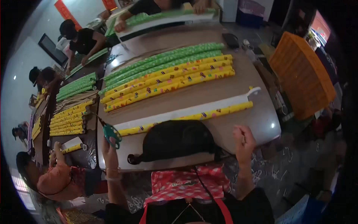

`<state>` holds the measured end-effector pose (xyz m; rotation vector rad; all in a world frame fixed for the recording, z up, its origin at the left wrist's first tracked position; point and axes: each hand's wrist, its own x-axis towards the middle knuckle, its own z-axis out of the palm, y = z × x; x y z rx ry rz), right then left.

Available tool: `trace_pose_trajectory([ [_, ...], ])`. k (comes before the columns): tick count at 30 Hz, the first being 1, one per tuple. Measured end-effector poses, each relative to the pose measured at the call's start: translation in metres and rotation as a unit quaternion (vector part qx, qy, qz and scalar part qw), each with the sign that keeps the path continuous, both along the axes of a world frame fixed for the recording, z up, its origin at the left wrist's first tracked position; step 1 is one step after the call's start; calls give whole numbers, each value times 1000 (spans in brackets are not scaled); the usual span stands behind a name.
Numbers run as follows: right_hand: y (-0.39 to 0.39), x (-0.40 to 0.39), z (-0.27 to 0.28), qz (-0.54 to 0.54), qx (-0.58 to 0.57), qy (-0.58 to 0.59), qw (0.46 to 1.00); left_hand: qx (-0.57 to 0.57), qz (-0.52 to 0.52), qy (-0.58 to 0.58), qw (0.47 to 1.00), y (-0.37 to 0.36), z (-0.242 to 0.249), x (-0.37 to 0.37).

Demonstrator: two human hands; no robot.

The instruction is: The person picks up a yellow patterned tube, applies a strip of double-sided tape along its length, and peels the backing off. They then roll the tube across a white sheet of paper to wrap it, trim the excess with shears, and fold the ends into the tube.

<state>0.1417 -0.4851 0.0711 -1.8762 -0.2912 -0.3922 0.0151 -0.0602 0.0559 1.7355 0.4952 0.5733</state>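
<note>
My left hand (109,154) is raised at the table's near left edge and grips green-handled scissors (111,136), blades pointing up and left. At the near right edge, my right hand (244,140) is held up with its fingers curled; I cannot make out whether anything is in them. Between my hands and just beyond them lies a yellow patterned roll of wrapping paper (220,112) with a white sheet (186,112) along its far side. A black bag (179,140) rests on the near edge, partly covering that roll.
Yellow patterned rolls (167,83) and green patterned rolls (164,61) lie side by side across the table (266,121). A co-worker opposite handles green paper (145,20). More people work at the left tables. An orange crate (302,74) stands right; white scraps litter the floor.
</note>
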Motion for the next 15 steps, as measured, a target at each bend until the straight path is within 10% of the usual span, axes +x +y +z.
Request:
trace_pose_trajectory([
  [8,66,-34,31,293,-10,-169,941,-307,-220,1,926,-205,30,80],
  [15,26,-38,8,62,-136,-115,982,-232,-156,-38,959,-285,2,101],
])
